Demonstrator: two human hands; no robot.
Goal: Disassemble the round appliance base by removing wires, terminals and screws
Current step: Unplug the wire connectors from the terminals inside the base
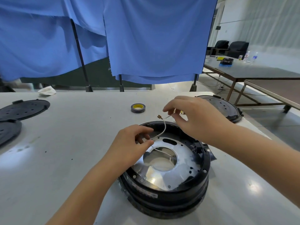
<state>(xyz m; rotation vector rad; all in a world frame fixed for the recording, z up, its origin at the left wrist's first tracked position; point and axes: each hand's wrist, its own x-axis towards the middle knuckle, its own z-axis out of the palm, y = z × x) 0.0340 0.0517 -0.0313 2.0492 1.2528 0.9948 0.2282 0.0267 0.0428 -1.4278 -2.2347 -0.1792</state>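
One round appliance base (164,161) is sitting near the front middle of the white surface (65,143), black rim up, silver plate inside. Both hands are working one white wire (163,129): the left hand (129,143) is pinching its lower stretch, the right hand (191,116) is pinching the end by the brass terminal (159,117). Three black perforated lids are lying around: two at the left edge (24,109) (8,132), cut off, one at the far right (225,108), half hidden behind the right hand. One tape roll (138,108) is sitting in the open stretch behind.
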